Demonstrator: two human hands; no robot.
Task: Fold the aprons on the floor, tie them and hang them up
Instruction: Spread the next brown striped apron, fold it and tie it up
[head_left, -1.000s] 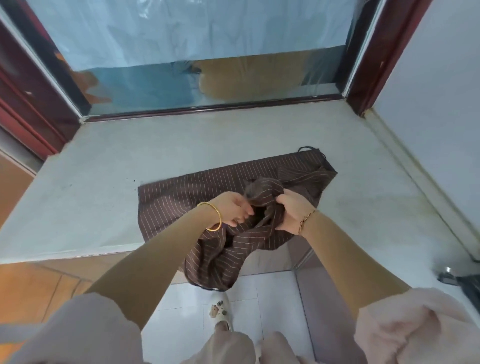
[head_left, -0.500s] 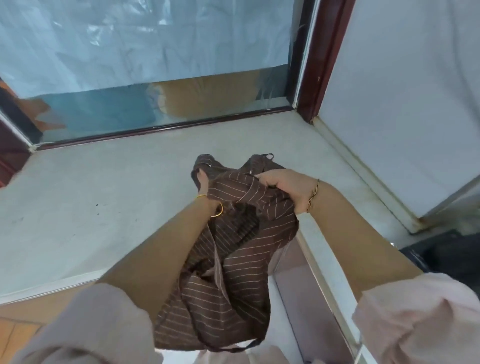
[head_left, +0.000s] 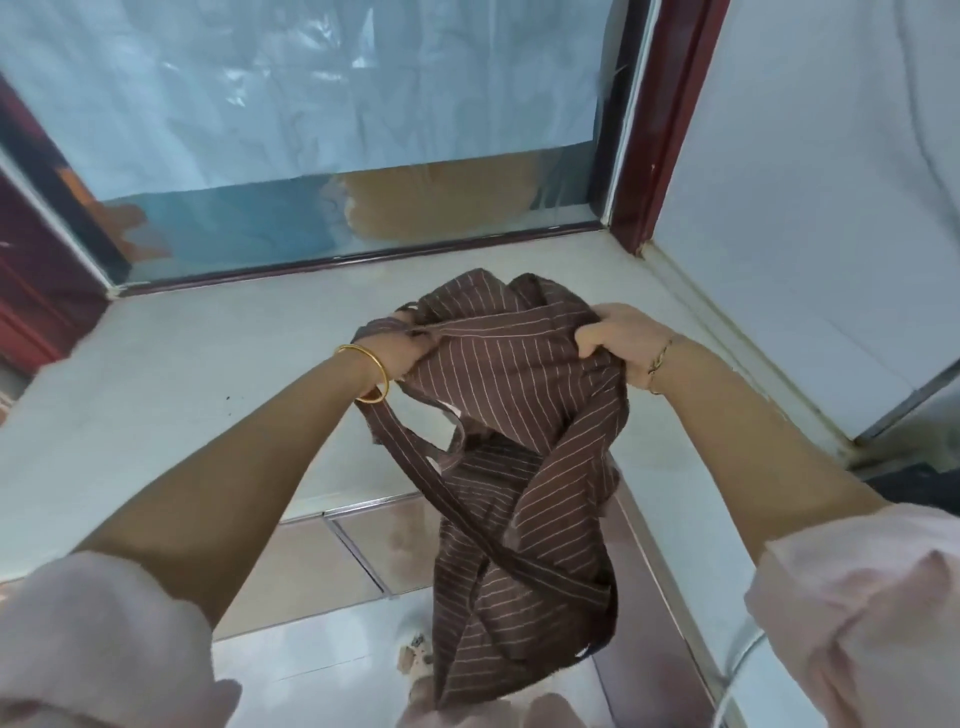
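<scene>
A brown apron with thin pale stripes (head_left: 519, 395) hangs bunched in the air between my hands, above the pale stone ledge (head_left: 208, 374). My left hand (head_left: 402, 353) grips its upper left part, fingers partly hidden in the cloth. My right hand (head_left: 613, 338) clutches the upper right fold. The lower half of the apron droops down to about knee height, and a long strap (head_left: 467, 514) crosses it in a loop.
A window with blue plastic film (head_left: 311, 104) backs the ledge, framed in dark red wood (head_left: 660, 130). A white wall (head_left: 831, 208) stands on the right. Below the ledge is light tiled floor (head_left: 311, 654), with a slipper (head_left: 415, 654) beside the hanging cloth.
The apron, lying partly on the ledge a second ago, has been lifted off it. My hands have risen and spread apart, and the view has turned right.
</scene>
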